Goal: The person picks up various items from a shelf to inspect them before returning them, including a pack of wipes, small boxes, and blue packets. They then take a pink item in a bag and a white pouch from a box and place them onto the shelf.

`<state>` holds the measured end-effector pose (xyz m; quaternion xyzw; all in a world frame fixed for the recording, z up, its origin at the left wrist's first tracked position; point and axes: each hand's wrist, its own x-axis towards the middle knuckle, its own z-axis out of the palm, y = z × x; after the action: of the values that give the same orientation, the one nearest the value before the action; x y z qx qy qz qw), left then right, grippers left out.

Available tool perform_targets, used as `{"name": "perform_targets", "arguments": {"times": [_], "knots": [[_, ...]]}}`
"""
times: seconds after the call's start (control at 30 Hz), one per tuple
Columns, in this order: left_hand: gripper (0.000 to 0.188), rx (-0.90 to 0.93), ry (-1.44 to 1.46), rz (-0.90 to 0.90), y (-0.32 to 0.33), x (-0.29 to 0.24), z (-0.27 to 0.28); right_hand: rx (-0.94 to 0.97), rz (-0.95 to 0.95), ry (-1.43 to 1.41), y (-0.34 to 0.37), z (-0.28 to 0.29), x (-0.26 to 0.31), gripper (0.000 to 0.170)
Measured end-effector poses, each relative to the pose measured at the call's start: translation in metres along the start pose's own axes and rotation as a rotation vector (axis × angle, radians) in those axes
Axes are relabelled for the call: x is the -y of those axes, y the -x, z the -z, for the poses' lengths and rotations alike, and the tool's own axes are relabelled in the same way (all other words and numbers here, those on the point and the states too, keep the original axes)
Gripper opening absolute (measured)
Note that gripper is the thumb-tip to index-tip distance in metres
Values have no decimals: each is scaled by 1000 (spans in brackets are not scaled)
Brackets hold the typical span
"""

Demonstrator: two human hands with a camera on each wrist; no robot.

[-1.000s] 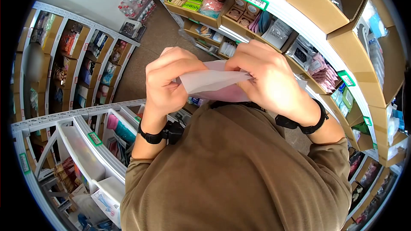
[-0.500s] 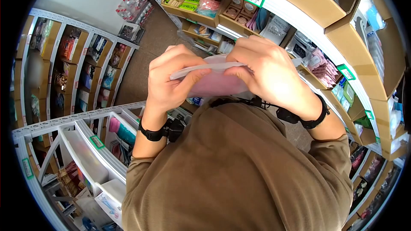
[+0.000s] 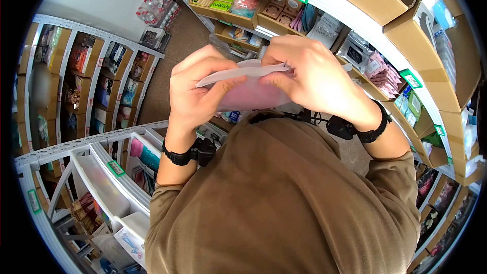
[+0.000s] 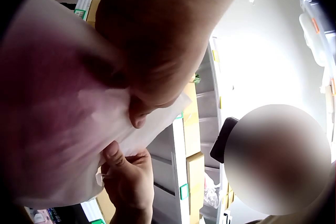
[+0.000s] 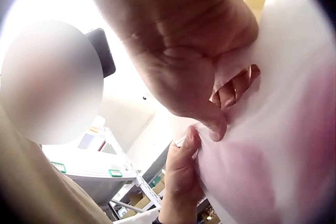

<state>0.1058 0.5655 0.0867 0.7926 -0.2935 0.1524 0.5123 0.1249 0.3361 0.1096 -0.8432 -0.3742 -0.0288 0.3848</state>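
Observation:
A frosted, see-through plastic bag point(image 3: 256, 96) with something pink inside hangs between my two hands in front of the torso. My left hand point(image 3: 195, 83) pinches the bag's top edge at the left, thumb on the near side. At the right, my right hand point(image 3: 314, 78) pinches the same edge between thumb and curled fingers. In the left wrist view the bag's pink-tinted side point(image 4: 52, 113) spreads out broadly, and the thumbs of both hands lie close together along the top edge. The right wrist view shows the bag point(image 5: 247, 176) below my right thumb.
Curved-looking shelving with cardboard bins point(image 3: 395, 15) runs along the right and far side. White bins point(image 3: 101, 182) stand at the lower left, near the left forearm. Another shelf rack point(image 3: 91, 71) is at the far left. Wrapped bottles point(image 3: 158, 9) sit on the floor by the wall.
The bag's top, a broad flap facing the camera before, has narrowed to a thin strip. My left thumb has come onto its near side, and both hands have risen slightly.

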Motion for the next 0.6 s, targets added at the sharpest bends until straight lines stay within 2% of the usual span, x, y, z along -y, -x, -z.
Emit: {"name": "perform_targets", "arguments": {"times": [0.1, 0.2, 0.37, 0.47, 0.6], "knots": [[12, 2, 0, 14, -1, -1, 0, 18, -35, -49, -2, -1, -2, 17], [12, -7, 2, 34, -1, -2, -2, 0, 21, -2, -1, -5, -5, 20], [11, -53, 34, 55, 1, -2, -1, -100, 96, -94, -6, -5, 4, 12], [11, -13, 32, 21, 0, -4, -5, -92, 101, -69, -8, -10, 2, 12], [10, -51, 9, 36, 0, -4, -4, -84, 89, -48, -8, -12, 2, 13]]}}
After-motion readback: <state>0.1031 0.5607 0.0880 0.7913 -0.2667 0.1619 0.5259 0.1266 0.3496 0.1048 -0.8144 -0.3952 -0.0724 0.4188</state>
